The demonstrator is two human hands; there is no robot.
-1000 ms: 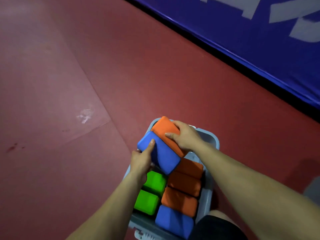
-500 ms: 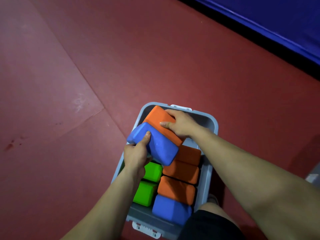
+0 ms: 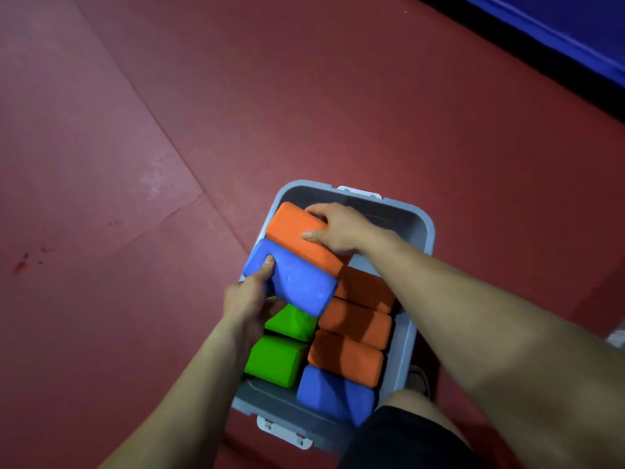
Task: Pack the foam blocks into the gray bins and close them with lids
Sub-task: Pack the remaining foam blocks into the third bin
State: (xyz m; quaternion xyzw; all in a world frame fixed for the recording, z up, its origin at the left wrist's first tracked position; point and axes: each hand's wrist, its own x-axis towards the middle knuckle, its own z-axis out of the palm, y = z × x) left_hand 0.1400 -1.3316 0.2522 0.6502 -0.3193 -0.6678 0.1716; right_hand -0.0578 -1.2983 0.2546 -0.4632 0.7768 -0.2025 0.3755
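A gray bin [image 3: 419,228] sits open on the red floor just in front of me. Inside lie two green foam blocks [image 3: 274,360], three orange blocks [image 3: 351,336] and a blue block [image 3: 333,394]. Over the bin's far left part, my left hand [image 3: 248,299] grips a tilted blue block [image 3: 294,282], thumb on top. My right hand [image 3: 338,228] grips an orange block [image 3: 297,235] lying against the blue one. No lid is in view.
Red floor mats [image 3: 169,130] with a seam spread to the left and ahead. A blue padded wall [image 3: 575,38] runs across the top right. My knee in dark shorts [image 3: 406,431] is beside the bin's near right corner.
The view has tipped down, so the whole bin shows now. Both held blocks have sunk lower toward the far end of the bin, still side by side.
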